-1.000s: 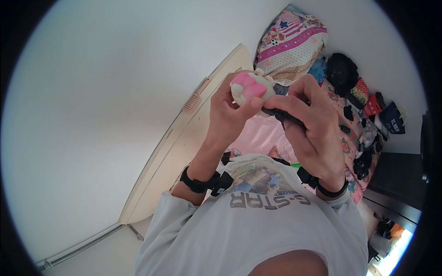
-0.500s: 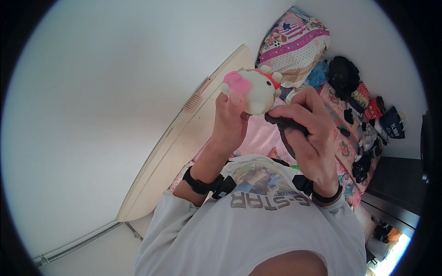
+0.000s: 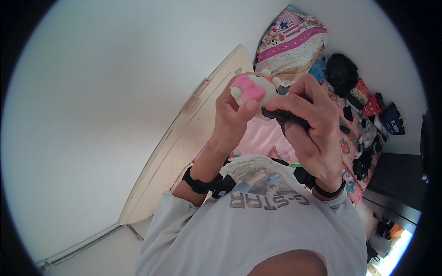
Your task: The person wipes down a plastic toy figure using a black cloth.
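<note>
A small white toy figure with a pink bow and red on its far part is raised in front of my chest. My left hand is closed around it from the left, the thumb lying near the bow. In my right hand is a bunched black cloth, pinched between thumb and bent fingers. The cloth's tip presses at the toy's lower right side. The toy's underside is hidden by my fingers.
A cream headboard slants along the wall at left, with a pink comb on its top edge. Beyond my hands lies a patterned bundle. A black bag, a dark blue bag and a black cabinet are at right.
My left hand has turned the toy so its pink bow shows more fully, and has shifted slightly right. The black cloth has moved a little up and left against the toy.
</note>
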The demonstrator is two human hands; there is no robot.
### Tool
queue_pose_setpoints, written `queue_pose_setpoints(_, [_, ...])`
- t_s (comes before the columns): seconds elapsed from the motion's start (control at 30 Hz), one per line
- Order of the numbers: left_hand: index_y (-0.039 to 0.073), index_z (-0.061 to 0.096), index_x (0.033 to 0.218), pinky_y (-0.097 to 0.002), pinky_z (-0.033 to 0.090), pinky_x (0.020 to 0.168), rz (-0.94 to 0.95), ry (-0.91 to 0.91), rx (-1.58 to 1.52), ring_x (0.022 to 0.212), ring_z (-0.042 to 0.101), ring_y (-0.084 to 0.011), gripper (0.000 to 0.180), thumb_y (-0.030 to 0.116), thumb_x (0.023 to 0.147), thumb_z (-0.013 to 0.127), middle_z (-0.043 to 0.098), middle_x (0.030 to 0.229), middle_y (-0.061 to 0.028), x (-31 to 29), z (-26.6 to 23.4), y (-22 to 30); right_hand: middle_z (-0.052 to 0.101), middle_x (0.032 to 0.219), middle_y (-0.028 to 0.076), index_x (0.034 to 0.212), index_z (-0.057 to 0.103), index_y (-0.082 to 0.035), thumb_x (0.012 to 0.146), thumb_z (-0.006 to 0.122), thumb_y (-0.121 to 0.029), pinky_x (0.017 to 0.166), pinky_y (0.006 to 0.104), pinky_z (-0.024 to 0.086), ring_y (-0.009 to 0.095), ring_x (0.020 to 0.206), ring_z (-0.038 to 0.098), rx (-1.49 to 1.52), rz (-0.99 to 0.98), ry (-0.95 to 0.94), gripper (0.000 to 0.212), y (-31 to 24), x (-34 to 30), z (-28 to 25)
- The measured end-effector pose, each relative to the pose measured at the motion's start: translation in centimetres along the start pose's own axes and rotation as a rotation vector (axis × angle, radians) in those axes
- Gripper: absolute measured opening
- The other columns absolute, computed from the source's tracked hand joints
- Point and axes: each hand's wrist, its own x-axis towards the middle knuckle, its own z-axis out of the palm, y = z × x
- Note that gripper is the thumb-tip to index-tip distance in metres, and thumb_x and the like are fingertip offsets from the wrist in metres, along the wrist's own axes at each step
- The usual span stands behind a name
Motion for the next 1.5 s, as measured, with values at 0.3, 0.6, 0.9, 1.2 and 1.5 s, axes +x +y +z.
queue_pose_setpoints(0.3, [0.005, 0.042, 0.14, -0.0361, 0.057, 0.089, -0.049, -0.053, -0.164, 0.115, 0.063, -0.0254, 0.087, 0.077, 0.093, 0.034, 0.061, 0.127, -0.0131, -0.2, 0.5, 1.0, 0.055, 0.086, 0.01, 0.1, 0.071, -0.003, 0.07, 0.054, 0.009, 0.065, 0.03, 0.048, 0.022, 0.073, 0.06, 0.034, 0.043, -0.015, 0.036, 1.3, -1.6, 1.6])
queue_pose_setpoints(0.6, [0.011, 0.045, 0.137, -0.0359, 0.061, 0.085, -0.321, -0.113, -0.465, 0.108, 0.066, -0.0175, 0.072, 0.07, 0.095, 0.042, 0.06, 0.126, -0.0085, 0.3, 0.2, 0.0, 0.056, 0.092, 0.01, 0.108, 0.072, -0.004, 0.072, 0.056, 0.011, 0.068, 0.0285, 0.047, 0.02, 0.076, 0.059, 0.082, -0.013, 0.183, 0.042, 1.5, 0.4, 0.1])
queue_pose_setpoints(0.9, [0.008, 0.052, 0.129, -0.0332, 0.061, 0.084, -0.428, 0.014, -0.57, 0.105, 0.066, -0.018, 0.08, 0.078, 0.09, 0.04, 0.065, 0.115, -0.0098, 0.8, -0.7, 0.3, 0.057, 0.094, 0.011, 0.108, 0.073, -0.006, 0.073, 0.061, 0.006, 0.066, 0.0298, 0.049, 0.023, 0.076, 0.06, 0.01, -0.047, 0.02, 0.039, 2.6, -1.1, 1.6])
queue_pose_setpoints(1.2, [0.013, 0.048, 0.135, -0.0409, 0.051, 0.101, -0.432, 0.022, -0.758, 0.115, 0.06, -0.0227, 0.079, 0.078, 0.091, 0.036, 0.061, 0.123, -0.0091, 0.4, 0.8, 0.1, 0.062, 0.102, 0.012, 0.113, 0.069, -0.002, 0.081, 0.065, 0.004, 0.078, 0.0321, 0.052, 0.025, 0.088, 0.065, -0.069, 0.0, 0.319, 0.033, 2.3, 0.6, 1.3])
queue_pose_setpoints(1.5, [0.01, 0.039, 0.144, -0.0405, 0.041, 0.11, -0.156, -0.122, -0.653, 0.128, 0.051, -0.0215, 0.074, 0.064, 0.095, 0.053, 0.05, 0.141, -0.008, 0.4, 0.0, -2.0, 0.058, 0.106, 0.015, 0.115, 0.065, 0.001, 0.078, 0.063, 0.005, 0.072, 0.0367, 0.052, 0.029, 0.086, 0.062, -0.156, -0.085, 0.176, 0.037, 0.3, -0.1, 3.3])
